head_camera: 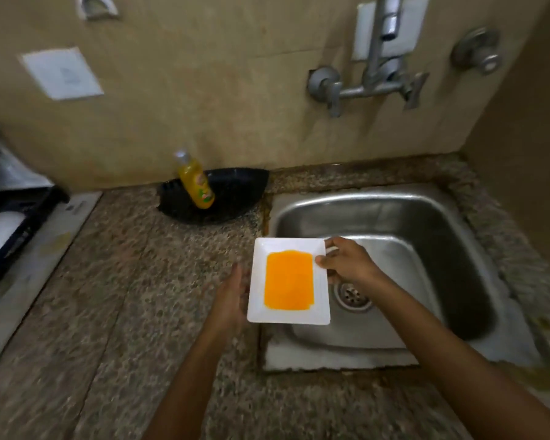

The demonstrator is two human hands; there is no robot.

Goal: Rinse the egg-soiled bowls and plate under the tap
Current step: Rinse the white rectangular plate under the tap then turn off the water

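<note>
A white rectangular plate (258, 309) with a pool of orange-yellow egg in its middle is held level over the left rim of the steel sink (458, 249). My right hand (346, 262) pinches the plate's right edge, thumb on top. My left hand (232, 296) is at the plate's left edge, fingers fairly straight beside and under it. The wall tap (378, 58) stands above the sink with no water visible. No bowls are in sight.
A yellow dish-soap bottle (196, 182) stands in a black tray (235, 192) against the wall, left of the sink. A stove edge (19, 217) lies at far left. The granite counter (124, 296) surrounds the sink. The drain (353, 295) sits in the basin.
</note>
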